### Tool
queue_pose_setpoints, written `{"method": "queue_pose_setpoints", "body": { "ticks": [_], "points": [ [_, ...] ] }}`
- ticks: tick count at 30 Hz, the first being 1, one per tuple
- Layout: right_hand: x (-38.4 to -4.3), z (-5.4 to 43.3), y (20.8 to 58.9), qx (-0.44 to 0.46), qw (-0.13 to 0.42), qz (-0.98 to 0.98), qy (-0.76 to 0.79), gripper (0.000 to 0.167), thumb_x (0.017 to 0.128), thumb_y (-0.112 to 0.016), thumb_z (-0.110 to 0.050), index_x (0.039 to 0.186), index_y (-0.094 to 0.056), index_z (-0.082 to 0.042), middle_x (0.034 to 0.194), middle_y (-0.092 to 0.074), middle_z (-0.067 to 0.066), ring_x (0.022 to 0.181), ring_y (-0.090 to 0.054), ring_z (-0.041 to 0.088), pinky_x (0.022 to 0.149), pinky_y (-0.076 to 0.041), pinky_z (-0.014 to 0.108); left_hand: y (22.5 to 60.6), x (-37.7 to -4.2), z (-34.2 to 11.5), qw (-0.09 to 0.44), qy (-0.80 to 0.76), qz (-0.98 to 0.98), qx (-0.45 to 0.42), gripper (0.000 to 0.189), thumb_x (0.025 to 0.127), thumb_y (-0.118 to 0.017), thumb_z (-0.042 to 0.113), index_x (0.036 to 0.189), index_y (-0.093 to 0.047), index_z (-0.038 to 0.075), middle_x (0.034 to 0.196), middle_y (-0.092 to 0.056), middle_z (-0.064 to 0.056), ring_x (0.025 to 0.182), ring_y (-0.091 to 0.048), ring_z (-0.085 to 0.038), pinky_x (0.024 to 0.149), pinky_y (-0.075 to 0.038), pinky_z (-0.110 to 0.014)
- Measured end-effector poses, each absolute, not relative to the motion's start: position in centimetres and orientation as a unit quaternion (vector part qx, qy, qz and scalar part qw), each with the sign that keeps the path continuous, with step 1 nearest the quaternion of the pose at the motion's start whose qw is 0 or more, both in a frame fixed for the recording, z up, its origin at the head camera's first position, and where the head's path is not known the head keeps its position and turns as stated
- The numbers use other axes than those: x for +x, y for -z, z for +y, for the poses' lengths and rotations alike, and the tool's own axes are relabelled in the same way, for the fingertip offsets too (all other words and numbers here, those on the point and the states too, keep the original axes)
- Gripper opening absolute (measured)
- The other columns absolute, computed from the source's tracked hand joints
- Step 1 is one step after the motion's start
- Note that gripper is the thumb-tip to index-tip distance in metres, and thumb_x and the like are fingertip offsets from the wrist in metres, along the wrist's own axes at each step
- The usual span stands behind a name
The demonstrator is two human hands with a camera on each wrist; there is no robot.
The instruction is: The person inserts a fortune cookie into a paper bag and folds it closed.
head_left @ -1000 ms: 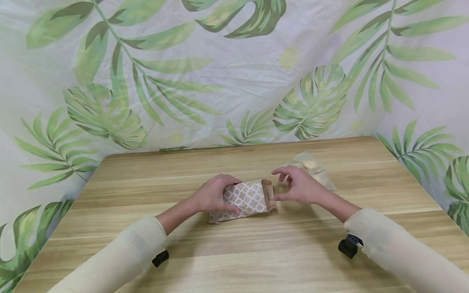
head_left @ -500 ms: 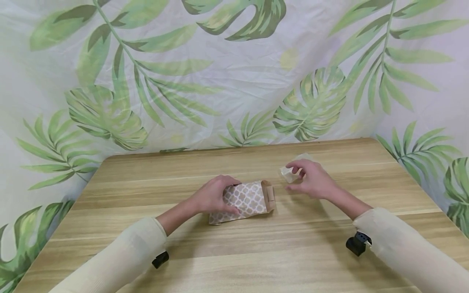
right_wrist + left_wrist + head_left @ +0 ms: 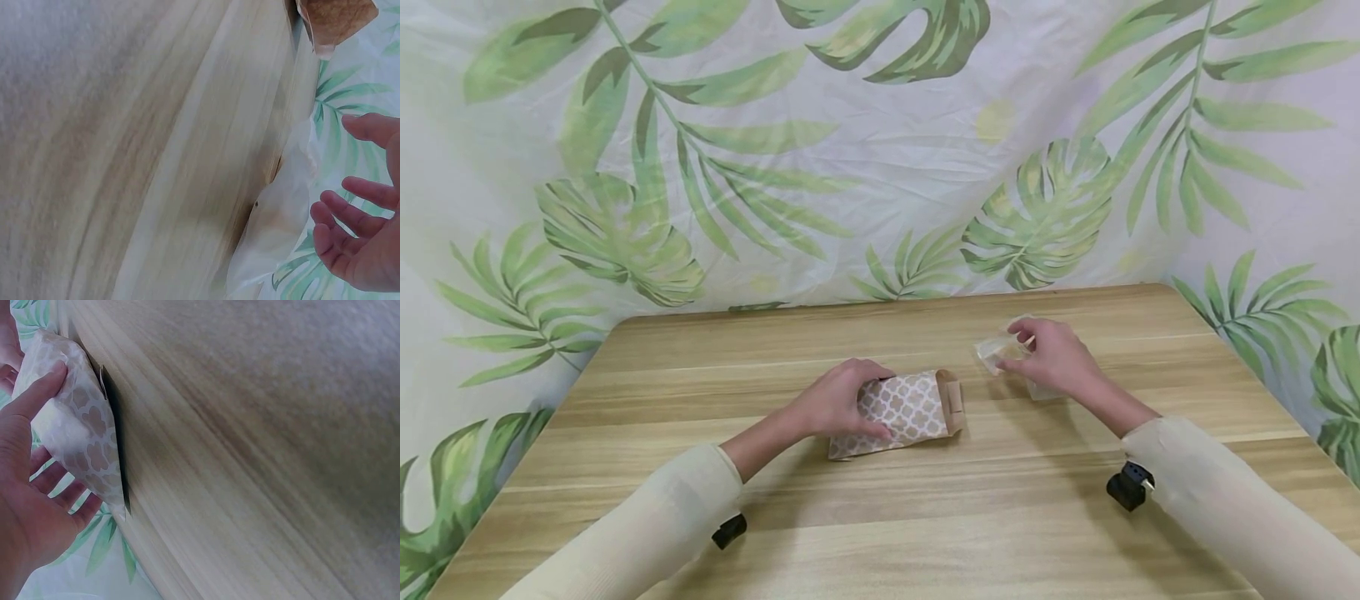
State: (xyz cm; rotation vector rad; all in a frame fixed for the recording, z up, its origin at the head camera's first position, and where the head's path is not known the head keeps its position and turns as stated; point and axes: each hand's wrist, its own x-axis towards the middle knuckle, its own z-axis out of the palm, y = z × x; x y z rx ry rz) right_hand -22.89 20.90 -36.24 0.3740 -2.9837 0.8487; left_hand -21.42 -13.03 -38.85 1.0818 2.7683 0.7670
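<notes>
With the left hand [image 3: 838,400], grips the patterned paper bag [image 3: 913,408] at the middle of the head view, with the thumb pressed along the near part and fingers curled toward the far side. Lies on its side on the table [image 3: 880,517], with its long axis running left to right across the frame, tilted slightly upward at the right end. Points its brown open mouth to the right. With the right hand [image 3: 1052,354], right of center, reaches just above a clear packet [image 3: 988,354], holding nothing, with thumb and fingers well parted and the fingers loosely bent in the right wrist view. Farther back, rises into a leaf-printed backdrop [image 3: 895,158].
</notes>
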Motion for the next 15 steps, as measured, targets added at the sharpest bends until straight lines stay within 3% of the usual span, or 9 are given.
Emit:
{"method": "queue_pose_setpoints", "body": {
  "ticks": [15],
  "points": [
    [-23.65, 21.31, 36.89, 0.106, -0.019, -0.964, -0.245, 0.061, 0.090, -0.079, -0.032, 0.132, -0.063, 0.009, 0.125, -0.066, 0.030, 0.112, -0.066, 0.043, 0.087, -0.056, 0.058, 39.03, -21.52, -13.10, 0.040, -0.249, 0.902, 0.351, 0.083, 0.068, -0.098, 0.037, 0.133, -0.065, -0.002, 0.133, -0.067, -0.016, 0.126, -0.060, -0.034, 0.111, -0.047, -0.047]
  ]
}}
